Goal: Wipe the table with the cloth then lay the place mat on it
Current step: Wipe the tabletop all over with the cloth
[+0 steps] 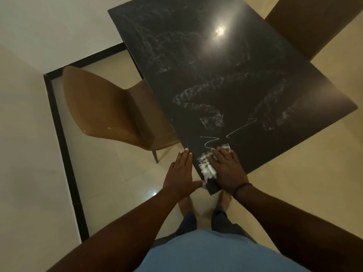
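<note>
A glossy black table (216, 65) fills the middle of the head view, streaked with wet wipe marks. Near its closest corner my right hand (228, 169) lies flat on a white cloth (206, 165), pressing it against the tabletop; most of the cloth is hidden beneath the palm. My left hand (181, 173) stays flat beside the table's left edge with straight fingers, its thumb reaching to the corner, holding nothing. No place mat is in view.
A brown chair (110, 110) stands at the table's left side, its seat partly under the top. Another brown chair back (314, 22) stands at the far right. My bare feet (204, 201) stand on the beige tiled floor below the corner. A black floor border (62, 146) runs at left.
</note>
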